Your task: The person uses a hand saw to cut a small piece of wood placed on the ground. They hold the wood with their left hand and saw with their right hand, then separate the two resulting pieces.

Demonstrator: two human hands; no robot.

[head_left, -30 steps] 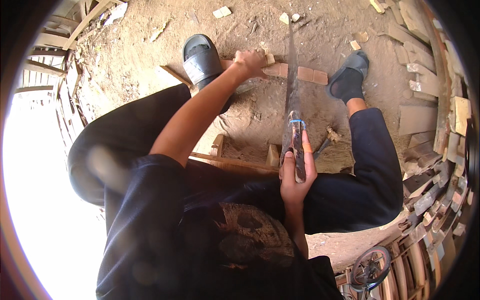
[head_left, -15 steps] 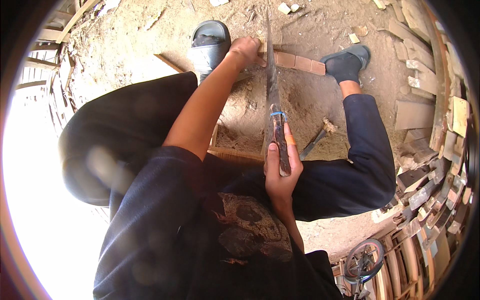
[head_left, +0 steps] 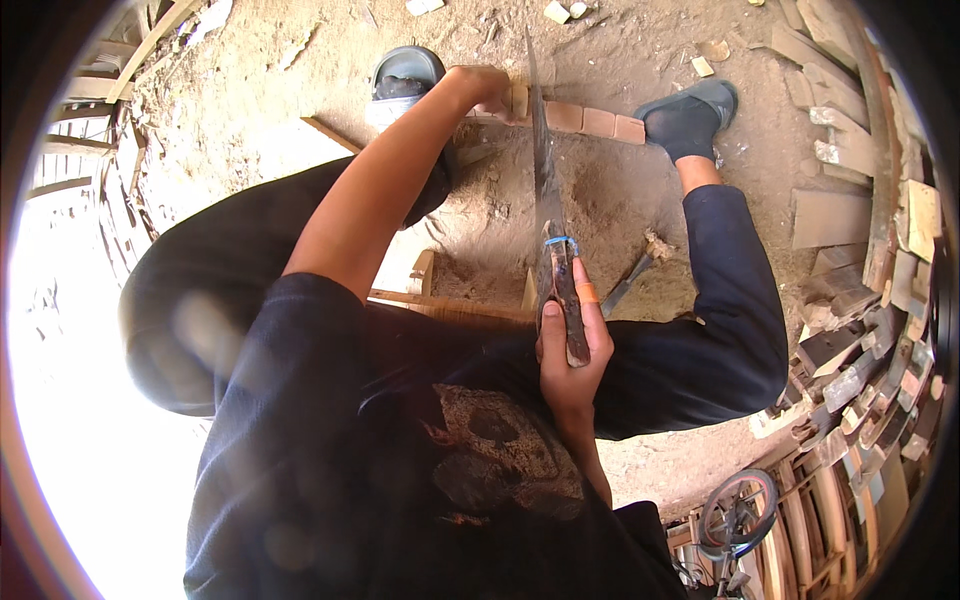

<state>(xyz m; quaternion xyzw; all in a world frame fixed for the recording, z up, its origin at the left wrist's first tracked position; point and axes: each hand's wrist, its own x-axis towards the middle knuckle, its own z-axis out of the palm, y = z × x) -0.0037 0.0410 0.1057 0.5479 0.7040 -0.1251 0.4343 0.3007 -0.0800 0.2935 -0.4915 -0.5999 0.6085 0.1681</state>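
Note:
My right hand (head_left: 577, 335) is closed round the dark, worn handle of a handsaw (head_left: 546, 190), its index finger stretched along the side. Blue binding wraps the handle's front, and the blade points away from me. Past the blade's middle lies a reddish wooden strip (head_left: 598, 122) with lines across it, its right end against my right foot. My left hand (head_left: 486, 90) is curled at the strip's left end, closed on a pale wooden piece (head_left: 520, 102) just left of the blade. Its fingertips are partly hidden. The blade crosses over the strip; whether it touches cannot be seen.
My sandalled feet (head_left: 408, 72) (head_left: 690, 112) stand either side. A wooden-framed piece (head_left: 450, 305) lies close to my lap. On the dirt floor is a bladed tool (head_left: 632, 275). Stacked wood offcuts (head_left: 865, 340) line the right side; a bicycle wheel (head_left: 738, 515) is at lower right.
My left hand has shifted slightly left and its wrist has turned, with the arm raised outward. The saw has drawn slightly back toward me, still in my right hand.

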